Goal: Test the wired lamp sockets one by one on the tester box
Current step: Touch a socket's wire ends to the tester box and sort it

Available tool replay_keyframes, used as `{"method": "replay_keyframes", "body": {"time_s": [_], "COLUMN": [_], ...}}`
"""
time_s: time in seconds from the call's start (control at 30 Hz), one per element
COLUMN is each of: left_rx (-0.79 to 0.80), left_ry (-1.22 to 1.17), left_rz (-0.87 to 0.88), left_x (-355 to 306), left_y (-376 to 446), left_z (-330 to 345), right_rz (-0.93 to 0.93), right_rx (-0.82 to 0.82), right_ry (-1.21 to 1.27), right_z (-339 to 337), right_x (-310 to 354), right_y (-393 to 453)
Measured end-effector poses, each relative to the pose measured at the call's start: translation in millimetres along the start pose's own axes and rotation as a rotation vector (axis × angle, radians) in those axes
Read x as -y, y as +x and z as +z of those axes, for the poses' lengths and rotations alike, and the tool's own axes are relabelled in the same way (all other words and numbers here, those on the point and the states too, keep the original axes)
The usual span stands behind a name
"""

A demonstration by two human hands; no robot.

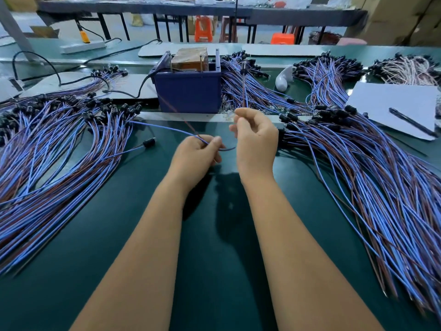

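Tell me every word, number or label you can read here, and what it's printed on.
No text can be read anywhere in this view.
The blue tester box shows a plain front with no label.
The brown block inside it has a glossy wrap, with no legible print.
The white sheet at right looks blank.
The cardboard cartons in the far right corner show no readable marking.

Bright, even light falls from overhead onto my dark green matte bench (214, 271), and my forearms throw soft shadows on it just beneath my wrists. The thin red-brown wire (176, 111) rising from my left hand (195, 156) is smeared by motion blur. Straight edges bow near the corners, and the far background is soft.
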State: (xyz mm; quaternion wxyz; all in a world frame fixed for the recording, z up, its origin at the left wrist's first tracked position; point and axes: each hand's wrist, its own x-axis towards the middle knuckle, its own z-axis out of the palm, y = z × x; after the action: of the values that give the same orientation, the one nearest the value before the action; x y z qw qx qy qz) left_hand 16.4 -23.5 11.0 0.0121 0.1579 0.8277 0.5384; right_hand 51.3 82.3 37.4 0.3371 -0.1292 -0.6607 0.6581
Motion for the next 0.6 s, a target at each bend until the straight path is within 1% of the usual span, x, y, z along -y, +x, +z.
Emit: {"method": "replay_keyframes", "body": {"time_s": [0.07, 0.1, 0.17, 0.23, 0.27, 0.3, 0.33, 0.4, 0.53, 0.6], "left_rx": [0.056, 0.096, 0.185, 0.262, 0.292, 0.316, 0.33, 0.327, 0.254, 0.216], "left_ry": [0.191, 0.222, 0.184, 0.207, 0.264, 0.318, 0.349, 0.347, 0.298, 0.324], "left_rz": [0.115, 0.151, 0.2, 0.345, 0.435, 0.489, 0.496, 0.428, 0.362, 0.35], "left_x": [-7, -11, -20, -23, -20, -18, -16, -14, -14, -14], "left_y": [-5, -8, -15, -19, -20, -19, -17, -14, -14, -14], "left_z": [9, 12, 19, 26, 27, 27, 27, 26, 30, 31], "right_rz": [-0.031, -0.035, -0.012, 0.034, 0.051, 0.054, 0.043, 0.014, -0.009, -0.037], "right_rx": [-0.038, -0.053, -0.069, -0.069, -0.058, -0.048, -0.036, -0.007, 0.049, 0.048], "right_ry": [-0.097, -0.135, -0.203, -0.305, -0.366, -0.425, -0.469, -0.541, -0.657, -0.761], "right_z": [-3, -5, -10, -20, -25, -31, -40, -59, -101, -117], "right_x": [-5, -8, -11, -13, -14, -13, -11, -4, 14, 22], "right_y": [4, 5, 7, 10, 12, 14, 18, 27, 48, 59]}}
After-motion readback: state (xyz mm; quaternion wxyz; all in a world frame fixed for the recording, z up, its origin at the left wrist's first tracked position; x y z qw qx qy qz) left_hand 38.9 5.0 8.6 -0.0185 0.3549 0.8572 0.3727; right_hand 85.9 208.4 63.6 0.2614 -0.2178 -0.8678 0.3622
